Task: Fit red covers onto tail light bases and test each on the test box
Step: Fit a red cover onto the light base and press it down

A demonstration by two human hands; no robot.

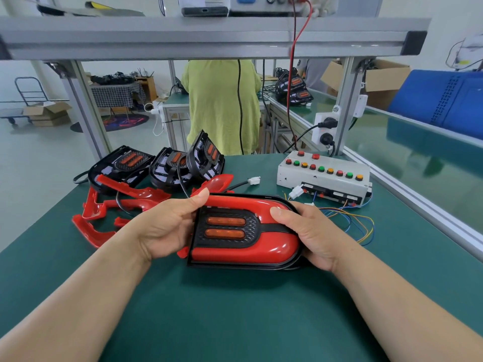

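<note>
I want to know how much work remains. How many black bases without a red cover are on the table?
3, in a row at the table's far left: one lying flat, one in the middle, one propped upright on the right. They overlap, so more may be hidden behind them.

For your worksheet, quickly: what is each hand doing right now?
Left hand: closed on the left end of the tail light, thumb on its red cover.
Right hand: closed on its right end.

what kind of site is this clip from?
Likely a small factory assembly and test station. The hands hold a tail light over a green bench mat; spare red covers, uncovered bases and a push-button test box sit behind.
</note>
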